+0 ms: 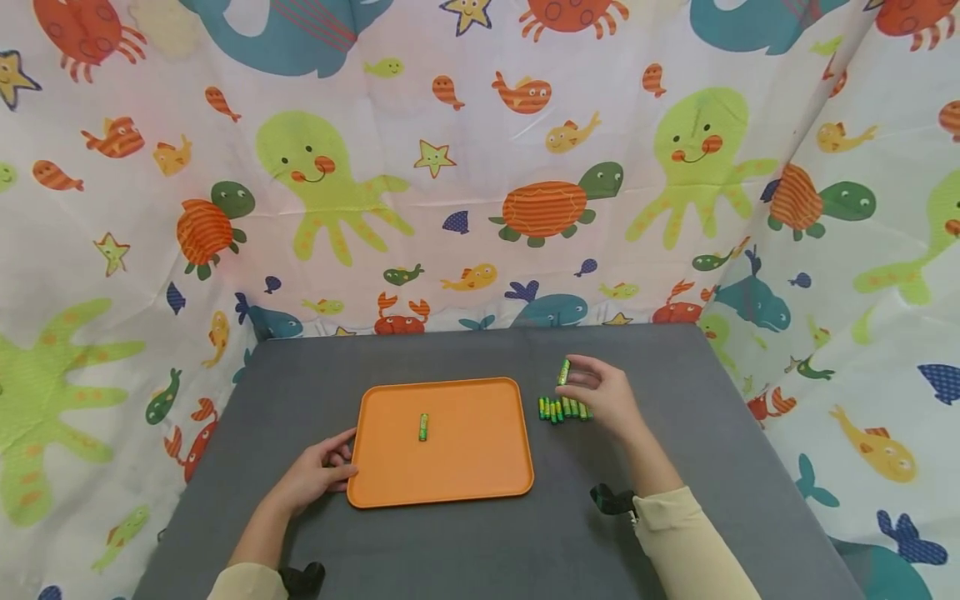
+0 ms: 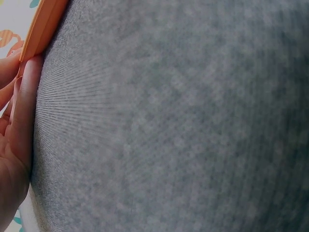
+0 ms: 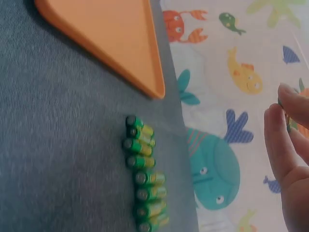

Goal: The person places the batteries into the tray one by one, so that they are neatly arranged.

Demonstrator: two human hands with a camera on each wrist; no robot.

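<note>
My right hand [image 1: 606, 398] pinches a green and yellow AA-type battery [image 1: 564, 372] between thumb and fingers, raised above a row of several similar batteries [image 1: 555, 410]. In the right wrist view, the fingers mostly hide the held battery [image 3: 288, 121], and the row [image 3: 145, 179] lies below on the table. An orange tray [image 1: 472, 450] lies flat left of the row. One battery [image 1: 423, 427] rests on it, left of its middle. At the tray's left edge, my left hand [image 1: 317, 473] holds the rim; the left wrist view shows fingers [image 2: 30, 82] against the tray's edge [image 2: 41, 26].
The grey table [image 1: 442, 550] extends around the tray. Behind it and at both sides hangs a white curtain [image 1: 450, 200] printed with sea animals. A dark strap [image 1: 611, 500] sits at the right wrist, and another [image 1: 303, 579] at the left.
</note>
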